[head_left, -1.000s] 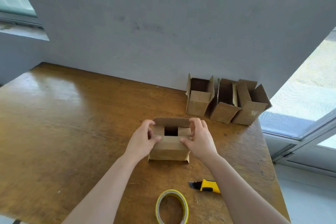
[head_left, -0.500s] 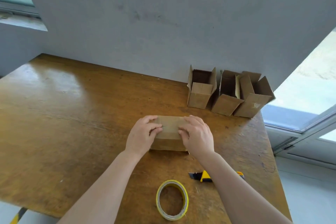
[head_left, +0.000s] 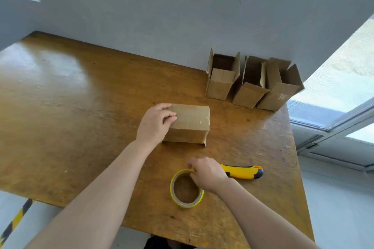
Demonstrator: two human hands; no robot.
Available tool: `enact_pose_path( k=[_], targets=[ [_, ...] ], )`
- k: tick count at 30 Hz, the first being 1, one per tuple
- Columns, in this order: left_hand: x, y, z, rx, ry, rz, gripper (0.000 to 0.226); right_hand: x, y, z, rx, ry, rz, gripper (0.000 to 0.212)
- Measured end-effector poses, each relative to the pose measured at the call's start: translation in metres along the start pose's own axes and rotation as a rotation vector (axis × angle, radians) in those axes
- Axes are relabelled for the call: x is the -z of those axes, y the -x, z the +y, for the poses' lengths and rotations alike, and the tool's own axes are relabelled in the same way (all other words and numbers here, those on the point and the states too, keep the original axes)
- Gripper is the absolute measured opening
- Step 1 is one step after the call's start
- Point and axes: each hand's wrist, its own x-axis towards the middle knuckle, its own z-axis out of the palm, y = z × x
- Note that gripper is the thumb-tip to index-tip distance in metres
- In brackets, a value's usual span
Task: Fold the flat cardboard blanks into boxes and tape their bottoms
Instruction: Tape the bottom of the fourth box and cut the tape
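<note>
A small cardboard box [head_left: 191, 122] lies bottom-up on the wooden table [head_left: 70, 117], its flaps folded flat. My left hand [head_left: 154, 124] presses on its left end and holds the flaps down. My right hand [head_left: 206, 173] is lower, near the front edge, with its fingers pinching the rim of a yellow tape roll [head_left: 186, 189] that lies flat on the table.
A yellow and black utility knife [head_left: 243, 172] lies just right of my right hand. Three folded boxes [head_left: 249, 85] stand open-topped against the grey wall at the back right. The table's right edge borders a glass door.
The flaps went from open to pressed flat. My right hand then left the box and came down to the tape roll, while my left hand stayed on the box.
</note>
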Motion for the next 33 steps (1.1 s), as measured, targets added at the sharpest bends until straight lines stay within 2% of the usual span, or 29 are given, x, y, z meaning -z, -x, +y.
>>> enact_pose_path(
  k=[4,5,7,8,10,12,14,15,17,21,23,25,29,33],
  targets=[
    [0.000,0.000,0.001,0.014,-0.003,0.006,0.023,0.002,0.003,0.004,-0.130,0.008,0.150,0.021],
    [0.000,0.000,0.002,0.017,-0.004,0.005,0.023,0.004,0.005,0.005,-0.112,0.024,0.196,0.022],
    [0.001,0.000,0.003,0.020,-0.003,0.001,0.023,0.009,0.010,0.005,0.048,0.017,0.289,0.017],
    [0.001,0.000,0.003,0.022,-0.004,-0.001,0.023,0.012,0.012,0.004,0.153,0.009,0.274,0.018],
    [0.001,0.000,0.003,0.028,-0.008,-0.002,0.023,0.016,0.013,-0.001,0.312,0.045,0.109,0.027],
    [0.002,0.000,0.004,0.033,-0.006,-0.005,0.024,0.014,0.010,-0.006,0.369,0.225,-0.066,0.031],
    [0.003,-0.001,0.005,0.036,0.001,-0.014,0.024,0.011,0.007,-0.007,0.375,0.387,-0.133,0.027],
    [0.003,-0.001,0.005,0.036,0.004,-0.017,0.024,0.012,0.005,-0.007,0.357,0.386,-0.144,0.024],
    [0.004,0.000,0.005,0.033,0.011,-0.015,0.024,0.020,0.002,-0.006,0.302,0.228,-0.157,0.021],
    [0.005,-0.001,0.005,0.040,0.037,-0.017,0.021,0.077,-0.003,-0.006,0.177,-0.363,-0.277,0.014],
    [0.006,-0.002,0.004,0.035,0.065,-0.028,0.021,0.108,-0.002,-0.004,0.156,-0.512,-0.295,0.008],
    [0.006,-0.003,0.002,0.033,0.082,-0.035,0.021,0.134,-0.002,-0.003,0.155,-0.623,-0.212,0.011],
    [0.004,-0.003,0.002,0.051,0.111,-0.054,0.024,0.165,-0.011,-0.009,0.179,-0.804,0.067,0.015],
    [0.004,-0.004,0.002,0.087,0.131,-0.064,0.026,0.166,-0.034,-0.019,0.121,-0.523,0.215,0.021]
  ],
)
